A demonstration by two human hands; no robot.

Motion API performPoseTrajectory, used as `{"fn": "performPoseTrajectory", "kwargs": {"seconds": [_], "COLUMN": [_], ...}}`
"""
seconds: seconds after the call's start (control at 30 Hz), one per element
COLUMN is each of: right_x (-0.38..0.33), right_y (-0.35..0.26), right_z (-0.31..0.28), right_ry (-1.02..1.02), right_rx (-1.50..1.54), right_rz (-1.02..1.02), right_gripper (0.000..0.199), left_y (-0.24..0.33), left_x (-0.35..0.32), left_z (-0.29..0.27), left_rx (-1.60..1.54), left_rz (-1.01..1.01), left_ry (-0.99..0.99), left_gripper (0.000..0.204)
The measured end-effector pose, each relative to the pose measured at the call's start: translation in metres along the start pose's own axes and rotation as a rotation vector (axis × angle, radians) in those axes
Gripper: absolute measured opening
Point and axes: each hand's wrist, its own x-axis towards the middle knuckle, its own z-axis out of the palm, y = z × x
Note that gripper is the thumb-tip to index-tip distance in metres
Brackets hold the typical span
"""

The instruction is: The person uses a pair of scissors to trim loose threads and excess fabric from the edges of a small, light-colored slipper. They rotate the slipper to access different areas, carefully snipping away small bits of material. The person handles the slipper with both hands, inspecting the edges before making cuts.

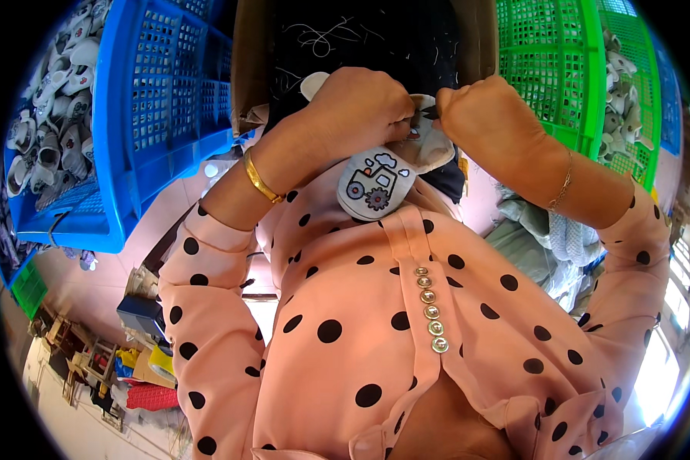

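My left hand (368, 100), wearing a gold bangle at the wrist, is closed around small white fabric shoes. One baby shoe (376, 184) hangs below it toward my body, its face embroidered with a vehicle, a gear and clouds. Another white shoe (435, 149) shows its opening between my hands, and a pale rounded end (313, 85) sticks out beyond my left knuckles. My right hand (498, 111) is closed in a fist, its fingertips at the edge of the second shoe. A small dark pointed piece (430, 113) shows at those fingertips; what it belongs to is hidden.
At left stands a blue crate (115, 153), with many small shoes (69, 146) beside it. Green crates (548, 69) holding more shoes (619, 100) stand at right. Loose threads (318, 38) lie on dark cloth ahead. Clear plastic bags (533, 245) lie low at right.
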Motion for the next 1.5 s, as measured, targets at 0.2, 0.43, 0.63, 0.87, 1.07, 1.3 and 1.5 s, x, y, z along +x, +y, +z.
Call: {"fn": "performPoseTrajectory", "kwargs": {"seconds": [0.2, 0.43, 0.63, 0.87, 1.07, 1.3, 1.5], "right_x": [0.003, 0.012, 0.018, 0.015, 0.020, 0.024, 0.020], "right_y": [-0.003, 0.000, 0.008, 0.008, -0.001, -0.009, -0.009], "right_z": [-0.001, -0.011, -0.011, -0.011, -0.014, -0.023, -0.027], "right_ry": [-0.024, -0.156, -0.160, -0.179, -0.216, -0.323, -0.352], "right_rx": [0.018, 0.061, 0.065, 0.065, 0.058, 0.048, 0.017], "right_rz": [0.020, -0.040, -0.087, -0.118, -0.034, -0.026, -0.053], "right_gripper": [0.020, 0.004, 0.003, 0.005, 0.006, 0.005, 0.008], "left_y": [0.003, 0.002, 0.003, 0.001, 0.001, 0.005, -0.002], "left_x": [0.000, -0.001, -0.002, -0.001, -0.003, -0.003, -0.012], "left_z": [-0.002, 0.002, 0.000, 0.004, 0.007, 0.006, 0.011], "left_rx": [0.036, 0.028, 0.037, 0.032, 0.025, 0.034, -0.097], "left_rz": [0.012, 0.022, 0.010, 0.063, 0.070, 0.041, 0.031], "left_ry": [-0.018, 0.003, -0.012, 0.051, 0.080, 0.042, 0.118], "left_gripper": [0.013, 0.014, 0.015, 0.018, 0.020, 0.016, 0.019]}}
